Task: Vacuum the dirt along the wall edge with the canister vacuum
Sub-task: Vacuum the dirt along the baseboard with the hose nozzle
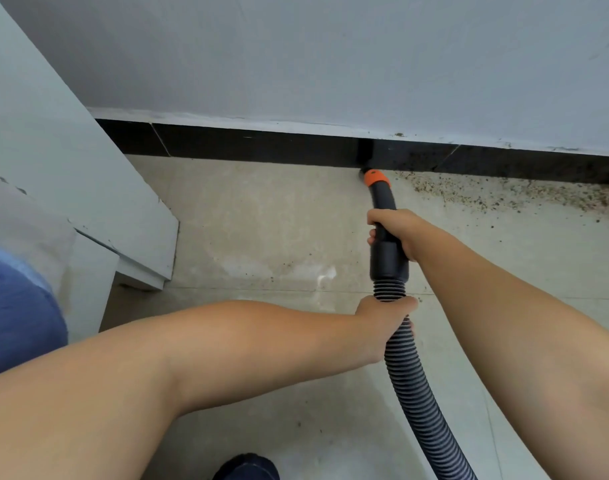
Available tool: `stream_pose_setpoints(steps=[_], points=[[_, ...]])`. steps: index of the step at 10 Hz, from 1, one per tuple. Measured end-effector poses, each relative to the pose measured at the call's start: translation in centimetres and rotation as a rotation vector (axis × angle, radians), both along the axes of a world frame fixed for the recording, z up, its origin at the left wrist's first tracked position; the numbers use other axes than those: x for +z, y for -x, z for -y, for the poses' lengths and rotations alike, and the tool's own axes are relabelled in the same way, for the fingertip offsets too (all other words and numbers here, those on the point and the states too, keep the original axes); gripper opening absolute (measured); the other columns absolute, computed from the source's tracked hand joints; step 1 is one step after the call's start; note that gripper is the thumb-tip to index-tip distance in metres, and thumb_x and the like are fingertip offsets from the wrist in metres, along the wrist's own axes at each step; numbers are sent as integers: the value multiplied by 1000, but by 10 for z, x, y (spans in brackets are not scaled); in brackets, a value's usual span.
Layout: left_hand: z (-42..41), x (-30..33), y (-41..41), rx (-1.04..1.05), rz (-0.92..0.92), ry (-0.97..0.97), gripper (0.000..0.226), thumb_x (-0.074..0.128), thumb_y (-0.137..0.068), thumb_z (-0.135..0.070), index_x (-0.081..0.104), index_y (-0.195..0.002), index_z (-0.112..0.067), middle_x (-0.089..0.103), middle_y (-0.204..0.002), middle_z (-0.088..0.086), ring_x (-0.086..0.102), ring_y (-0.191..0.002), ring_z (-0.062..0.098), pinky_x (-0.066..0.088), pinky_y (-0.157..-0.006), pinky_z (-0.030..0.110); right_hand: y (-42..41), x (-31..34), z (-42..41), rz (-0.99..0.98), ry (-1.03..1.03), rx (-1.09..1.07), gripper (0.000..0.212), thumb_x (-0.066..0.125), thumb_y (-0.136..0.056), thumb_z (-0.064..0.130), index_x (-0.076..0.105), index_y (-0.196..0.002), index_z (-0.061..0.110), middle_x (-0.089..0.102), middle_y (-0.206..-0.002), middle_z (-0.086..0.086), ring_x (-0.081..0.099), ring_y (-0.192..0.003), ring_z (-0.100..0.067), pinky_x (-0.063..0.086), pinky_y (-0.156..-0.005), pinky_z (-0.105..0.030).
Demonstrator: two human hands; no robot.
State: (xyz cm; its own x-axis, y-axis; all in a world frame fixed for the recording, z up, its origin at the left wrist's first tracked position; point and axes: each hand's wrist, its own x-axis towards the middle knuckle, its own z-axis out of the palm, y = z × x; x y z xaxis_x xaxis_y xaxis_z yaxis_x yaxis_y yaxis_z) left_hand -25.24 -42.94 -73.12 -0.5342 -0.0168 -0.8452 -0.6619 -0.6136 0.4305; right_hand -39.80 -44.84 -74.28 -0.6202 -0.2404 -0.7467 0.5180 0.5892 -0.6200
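So both hands are on the vacuum here. The right hand [395,233] has its fingers wrapped around the black wand [386,216], gripping it partway up, and the left hand [382,315] has its fingers curled around the ribbed hose [408,375] right where it joins the wand's fat black collar. The wand points toward 12 o'clock, and its tip with the orange ring [375,179] sits right at the seam where the floor [261,220] meets the black baseboard [254,145], touching or just about touching it, can't quite tell which. The dirt [504,197], a scatter of brown crumbs and specks, runs along the baseboard from just beside the tip out toward 3 o'clock, getting thicker near the right edge of the view. The stretch of floor at 9 o'clock of the tip looks mostly free of crumbs, with only a few stray specks nearer the middle. The hose trails back toward 5 o'clock and runs out of the bottom of the view. Above the baseboard is a pale grey wall [330,57], and a white panel or cabinet side [71,168] stands off at 9 o'clock. A dark shoe [247,467] pokes in at 6 o'clock.
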Motion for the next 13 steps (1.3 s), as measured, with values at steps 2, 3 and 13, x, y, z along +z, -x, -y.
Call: stream_pose_setpoints(steps=[2, 3, 13], points=[[9, -2, 19, -150, -15, 14, 25, 69, -87, -19, 55, -103, -7, 60, -93, 10, 58, -81, 25, 52, -83, 37, 29, -1, -29, 30, 52, -244, 15, 59, -83, 7, 47, -92, 7, 56, -62, -5, 57, -39, -14, 53, -47, -24], [12, -4, 24, -145, -11, 11, 25, 69, -87, -21, 55, -104, -7, 59, -96, 10, 58, -84, 25, 51, -82, 37, 33, 0, -26, 34, 56, -242, 18, 58, -83, 6, 47, -97, 7, 55, -63, -5, 57, -38, -14, 53, -47, -23], [-42, 24, 4, -234, -41, -37, 21, 60, -94, -23, 50, -81, -10, 59, -77, 5, 60, -61, 13, 52, -66, 26, 10, 22, -73, 107, -51, -95, 11, 60, -82, 8, 50, -87, 8, 58, -51, -4, 59, -43, -17, 53, -51, -26]])
